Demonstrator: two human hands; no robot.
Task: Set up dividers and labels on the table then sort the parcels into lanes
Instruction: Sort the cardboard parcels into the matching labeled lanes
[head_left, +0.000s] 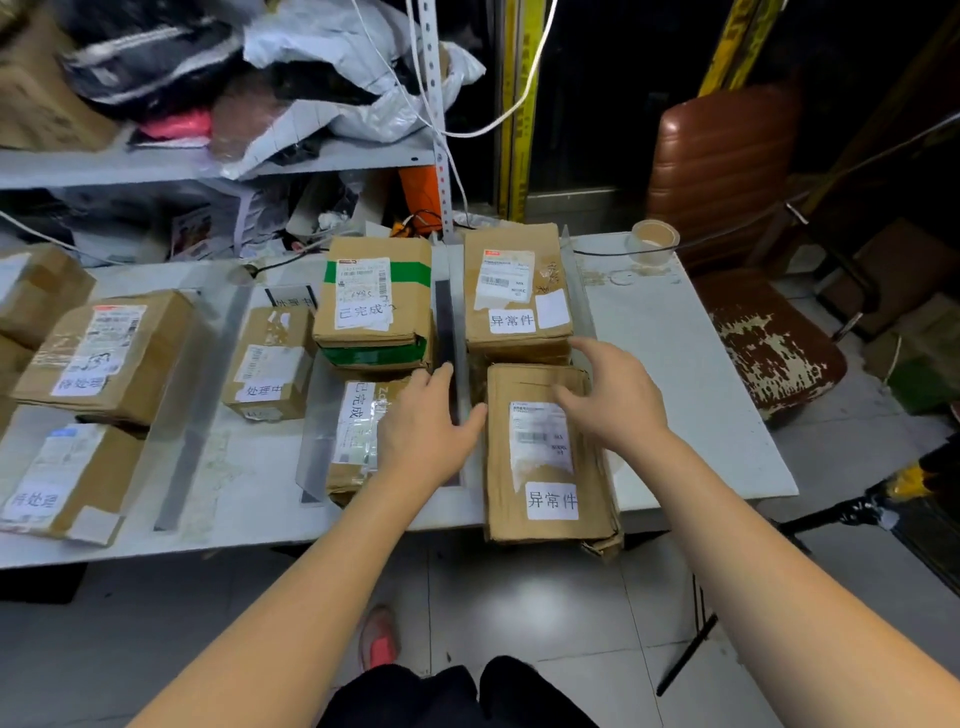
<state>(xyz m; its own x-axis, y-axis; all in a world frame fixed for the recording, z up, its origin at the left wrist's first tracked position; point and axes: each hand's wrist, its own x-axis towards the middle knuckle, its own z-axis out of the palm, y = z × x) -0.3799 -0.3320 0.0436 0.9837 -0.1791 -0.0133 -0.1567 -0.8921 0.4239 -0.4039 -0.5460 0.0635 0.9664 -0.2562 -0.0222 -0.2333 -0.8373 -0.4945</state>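
Note:
Cardboard parcels with white labels lie in lanes on the white table (670, 364), split by grey angle dividers. My left hand (428, 421) hangs over a labelled parcel (353, 436) beside the middle divider (447, 322), fingers relaxed and holding nothing. My right hand (610, 389) hovers with spread fingers over the top of the near right parcel (545, 467), which overhangs the table's front edge. Behind it sits another parcel (514, 291) with the same label. A green-taped parcel (371, 296) is stacked in the middle lane. A further divider (574, 291) runs along the right lane.
More parcels (104, 353) fill the left lanes, with another divider (197, 410) between them. A plastic cup (652, 241) stands at the far right corner. A cluttered shelf (208, 161) rises behind the table. A worn brown chair (753, 291) stands to the right.

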